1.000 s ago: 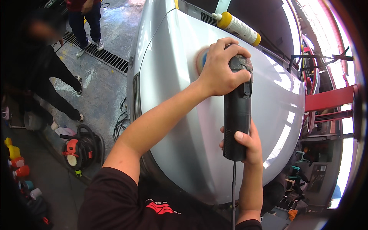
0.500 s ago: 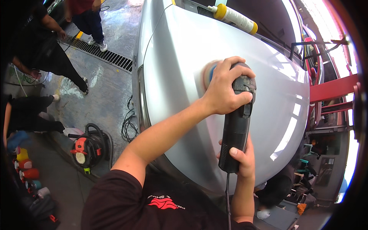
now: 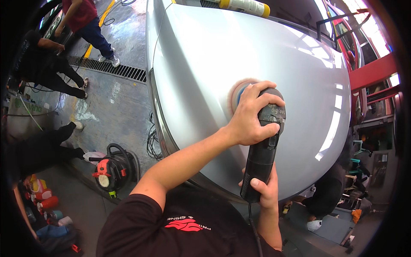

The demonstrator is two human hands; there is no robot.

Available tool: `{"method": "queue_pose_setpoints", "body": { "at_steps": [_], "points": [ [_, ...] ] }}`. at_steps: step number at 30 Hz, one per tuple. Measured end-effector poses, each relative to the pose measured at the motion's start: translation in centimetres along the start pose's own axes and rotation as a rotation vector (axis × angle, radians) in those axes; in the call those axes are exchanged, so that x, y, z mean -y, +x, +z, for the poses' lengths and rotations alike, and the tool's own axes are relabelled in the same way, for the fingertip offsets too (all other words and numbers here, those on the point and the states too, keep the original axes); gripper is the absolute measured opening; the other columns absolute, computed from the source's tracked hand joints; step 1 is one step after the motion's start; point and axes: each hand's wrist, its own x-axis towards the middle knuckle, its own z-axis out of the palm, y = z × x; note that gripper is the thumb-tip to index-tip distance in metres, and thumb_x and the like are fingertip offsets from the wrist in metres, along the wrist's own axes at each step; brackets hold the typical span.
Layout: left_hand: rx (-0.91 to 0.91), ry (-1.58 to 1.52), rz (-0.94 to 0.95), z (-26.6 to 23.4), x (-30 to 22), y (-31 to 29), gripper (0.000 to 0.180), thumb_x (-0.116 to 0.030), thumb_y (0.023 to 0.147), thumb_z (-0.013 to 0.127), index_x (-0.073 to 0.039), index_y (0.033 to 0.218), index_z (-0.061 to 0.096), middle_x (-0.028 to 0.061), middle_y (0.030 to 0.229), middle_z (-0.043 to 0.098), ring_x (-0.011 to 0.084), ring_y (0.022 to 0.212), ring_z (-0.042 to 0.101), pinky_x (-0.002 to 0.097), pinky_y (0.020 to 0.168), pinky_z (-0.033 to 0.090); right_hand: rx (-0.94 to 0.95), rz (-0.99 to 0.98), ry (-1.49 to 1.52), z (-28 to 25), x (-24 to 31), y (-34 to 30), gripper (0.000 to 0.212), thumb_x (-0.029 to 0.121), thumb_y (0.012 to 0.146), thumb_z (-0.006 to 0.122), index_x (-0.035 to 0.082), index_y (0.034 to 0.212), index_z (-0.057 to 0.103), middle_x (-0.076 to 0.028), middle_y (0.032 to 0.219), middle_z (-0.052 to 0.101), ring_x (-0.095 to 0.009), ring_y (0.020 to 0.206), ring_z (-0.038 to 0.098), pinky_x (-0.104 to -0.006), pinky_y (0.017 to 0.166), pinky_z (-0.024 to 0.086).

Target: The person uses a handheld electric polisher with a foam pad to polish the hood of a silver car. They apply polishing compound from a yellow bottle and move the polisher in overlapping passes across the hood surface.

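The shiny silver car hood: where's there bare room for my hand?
The hood has bare patches between the polisher and the hood's right edge, by the red beam, and between the polishing pad and the yellow-and-white bottle above. It's crowded where the left hand grips the polisher's head and the right hand its rear end.

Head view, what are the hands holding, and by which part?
A black polisher: the left hand wraps over its head, and the right hand grips the rear end of its body, near the cord.
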Motion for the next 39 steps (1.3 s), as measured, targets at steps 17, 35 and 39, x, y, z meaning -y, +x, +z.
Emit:
{"method": "queue_pose_setpoints", "body": {
  "at_steps": [17, 35, 39],
  "points": [
    [0.019, 0.012, 0.072, -0.8, 0.5, 0.9, 0.057, -0.045, 0.077, 0.077, -0.010, 0.122, 0.073, 0.0198, 0.151, 0.054, 0.0405, 0.142, 0.045, 0.0556, 0.122, 0.031, 0.048, -0.071, 0.111, 0.6, -0.6, 0.8, 0.107, 0.024, 0.084, 0.087, 0.002, 0.168, 0.024, -0.013, 0.122, 0.059, -0.021, 0.096, 0.068, -0.0377, 0.077, 0.064],
    [-0.359, 0.063, 0.098, -9.2, 6.9, 12.7, 0.043, -0.031, 0.071, 0.077, -0.011, 0.109, 0.077, 0.0205, 0.134, 0.063, 0.0380, 0.131, 0.057, 0.0508, 0.116, 0.042, 0.151, -0.102, -0.165, 6.0, 8.1, 15.0, 0.077, 0.044, 0.090, 0.077, -0.007, 0.138, 0.044, -0.026, 0.111, 0.066, -0.033, 0.072, 0.077, -0.0421, 0.061, 0.066],
    [-0.430, 0.080, 0.109, -11.6, 8.4, 15.5, 0.040, -0.031, 0.071, 0.078, -0.011, 0.106, 0.079, 0.0187, 0.128, 0.067, 0.0374, 0.128, 0.058, 0.0488, 0.114, 0.044, 0.210, -0.107, -0.201, 7.6, 10.1, 18.2, 0.075, 0.047, 0.095, 0.070, -0.008, 0.139, 0.046, -0.026, 0.113, 0.067, -0.033, 0.073, 0.077, -0.0417, 0.060, 0.067]
  ]
}}
